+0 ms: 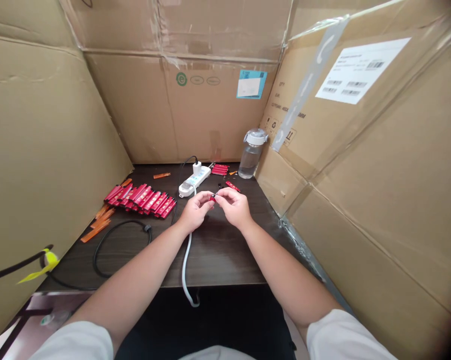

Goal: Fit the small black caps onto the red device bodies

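Note:
My left hand (196,210) pinches a small red piece with a dark end (212,197) between thumb and fingertips, above the middle of the dark table. Most of that piece is hidden by the fingers. Close against it from the other side, my right hand (236,206) has its thumb and fingertips pressed together at the dark end; what they grip is too small to tell. Just behind the right hand lies a slim red piece with gold print (233,186). A pile of similar red pieces with black ends (140,199) is left of my hands.
A white power strip (194,181) with a plugged-in charger stands behind my hands. Further back are several red pieces (220,169) and a clear water bottle (250,159). Orange strips (97,227) and a black cable (97,250) lie left. Cardboard walls (217,115) enclose the dark table (225,260).

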The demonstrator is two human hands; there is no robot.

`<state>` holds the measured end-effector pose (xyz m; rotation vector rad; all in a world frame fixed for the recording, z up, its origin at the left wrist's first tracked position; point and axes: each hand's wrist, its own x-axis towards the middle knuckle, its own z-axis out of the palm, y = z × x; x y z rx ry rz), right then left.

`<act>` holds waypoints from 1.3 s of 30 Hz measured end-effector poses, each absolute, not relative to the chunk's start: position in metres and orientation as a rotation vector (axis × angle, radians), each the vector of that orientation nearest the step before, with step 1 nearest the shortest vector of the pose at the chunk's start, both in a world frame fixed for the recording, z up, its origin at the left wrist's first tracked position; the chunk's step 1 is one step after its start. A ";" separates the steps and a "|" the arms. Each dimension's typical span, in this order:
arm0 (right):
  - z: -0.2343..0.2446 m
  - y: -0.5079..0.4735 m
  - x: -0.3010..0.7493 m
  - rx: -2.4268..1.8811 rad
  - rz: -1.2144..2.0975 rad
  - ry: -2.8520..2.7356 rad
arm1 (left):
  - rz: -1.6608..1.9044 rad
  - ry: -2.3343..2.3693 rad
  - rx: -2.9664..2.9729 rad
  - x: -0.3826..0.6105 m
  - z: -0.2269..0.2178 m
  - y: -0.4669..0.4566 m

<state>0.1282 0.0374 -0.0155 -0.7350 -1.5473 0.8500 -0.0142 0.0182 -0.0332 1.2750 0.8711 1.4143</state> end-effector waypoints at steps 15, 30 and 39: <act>-0.015 0.034 0.131 -0.677 0.586 -1.720 | 1.453 0.929 1.349 -0.015 -0.035 0.019; -0.012 0.033 0.130 -0.714 0.777 -1.658 | 1.415 0.954 1.280 -0.016 -0.035 0.018; -0.019 0.037 0.129 -0.752 0.797 -1.638 | 1.403 0.963 1.231 -0.015 -0.033 0.016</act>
